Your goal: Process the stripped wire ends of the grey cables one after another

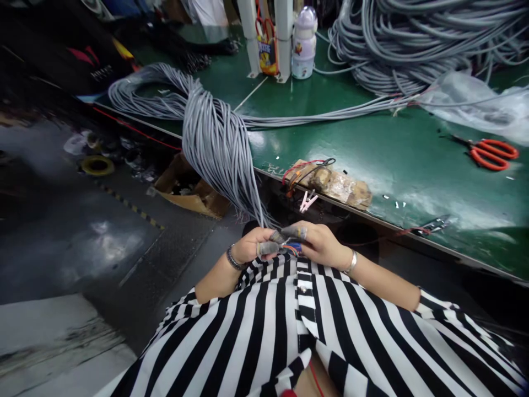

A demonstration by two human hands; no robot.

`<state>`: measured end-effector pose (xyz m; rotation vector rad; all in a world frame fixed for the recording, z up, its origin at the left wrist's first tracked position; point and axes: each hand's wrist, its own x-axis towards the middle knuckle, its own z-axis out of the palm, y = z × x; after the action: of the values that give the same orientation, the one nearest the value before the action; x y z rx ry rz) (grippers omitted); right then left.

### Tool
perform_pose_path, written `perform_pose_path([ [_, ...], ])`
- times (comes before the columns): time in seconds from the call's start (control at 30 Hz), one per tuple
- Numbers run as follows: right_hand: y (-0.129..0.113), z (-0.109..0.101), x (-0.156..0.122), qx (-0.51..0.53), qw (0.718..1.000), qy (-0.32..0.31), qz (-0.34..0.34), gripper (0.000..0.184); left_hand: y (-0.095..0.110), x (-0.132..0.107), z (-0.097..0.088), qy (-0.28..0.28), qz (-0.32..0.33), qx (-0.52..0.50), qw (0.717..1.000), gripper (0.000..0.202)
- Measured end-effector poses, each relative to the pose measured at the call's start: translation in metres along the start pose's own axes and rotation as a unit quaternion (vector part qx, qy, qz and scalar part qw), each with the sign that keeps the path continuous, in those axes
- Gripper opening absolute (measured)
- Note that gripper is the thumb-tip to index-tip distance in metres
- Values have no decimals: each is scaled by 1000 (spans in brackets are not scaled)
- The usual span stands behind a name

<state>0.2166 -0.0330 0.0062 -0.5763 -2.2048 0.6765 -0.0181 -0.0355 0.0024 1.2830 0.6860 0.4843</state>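
Observation:
My left hand and my right hand meet close to my striped shirt, below the edge of the green table. Both are closed in a pinch, with tape wrapped round the fingertips. Between them they hold the end of a grey cable whose small coloured wires show at the tip. That end comes from a thick bundle of grey cables hanging over the table edge towards my hands.
Orange-handled scissors lie at the right. A taped block with red and black wires and a pink clip sit at the table edge. Big cable coils, a plastic bag and a white bottle lie behind. A cardboard box stands on the floor.

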Motion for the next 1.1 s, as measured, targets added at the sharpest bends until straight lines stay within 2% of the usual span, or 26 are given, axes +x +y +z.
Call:
perform_pose_path([
  [0.07,3,1,1,82,996,-14,21,21,2,-2,-2,-17,-18,11,1000,48],
  [0.13,4,2,1,174,981,-39,83,28,2,-3,-5,-41,-18,40,998,46],
  [0.2,3,5,-1,265,947,-57,174,38,3,-1,-6,-61,-3,77,995,45],
  [0.27,2,10,-1,335,901,-48,271,45,5,2,-7,-72,18,117,990,43],
  [0.37,5,14,-2,383,833,12,398,50,9,6,-7,-79,47,170,981,41],
  [0.47,15,10,-5,396,767,135,487,51,9,6,-7,-72,65,185,978,41],
  [0.53,23,4,-8,397,741,202,502,53,7,6,-7,-21,77,182,980,40],
  [0.57,27,1,-9,400,738,217,498,54,5,7,-7,19,82,176,981,40],
  [0.63,33,-3,-9,408,745,222,480,57,4,10,-5,92,89,157,979,40],
  [0.7,38,-6,-5,420,751,205,467,61,4,17,-2,131,92,134,978,41],
  [0.83,46,-5,9,461,746,186,444,63,6,37,4,160,90,91,979,44],
  [0.93,48,-2,18,490,729,207,431,60,4,49,4,176,78,65,979,47],
  [1.1,50,3,20,526,698,228,429,58,-3,58,1,161,57,58,984,45],
])
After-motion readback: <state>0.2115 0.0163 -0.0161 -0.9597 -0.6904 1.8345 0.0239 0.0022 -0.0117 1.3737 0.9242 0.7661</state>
